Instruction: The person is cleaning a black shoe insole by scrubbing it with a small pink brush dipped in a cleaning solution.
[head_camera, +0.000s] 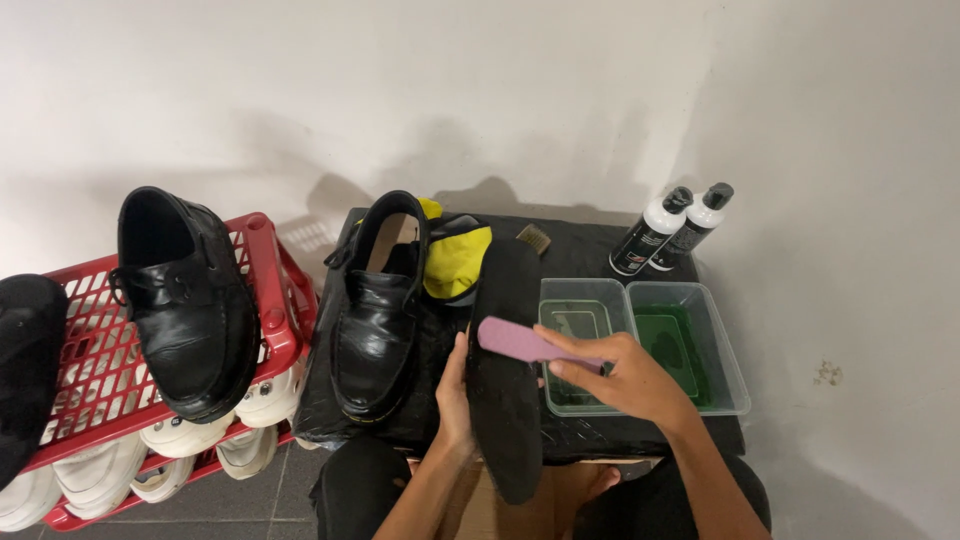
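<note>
A long black insole stands nearly upright over the front edge of a black-covered table. The left hand grips its left edge, fingers curled behind and thumb in front. The right hand is closed around a pink brush, whose flat head lies against the insole's upper face. The insole is matte, dark and narrow. A black leather shoe sits just left of it, with yellow cloth behind. Two clear tubs of green liquid and two bottles stand to the right; a red rack carries another black shoe before a white wall.
</note>
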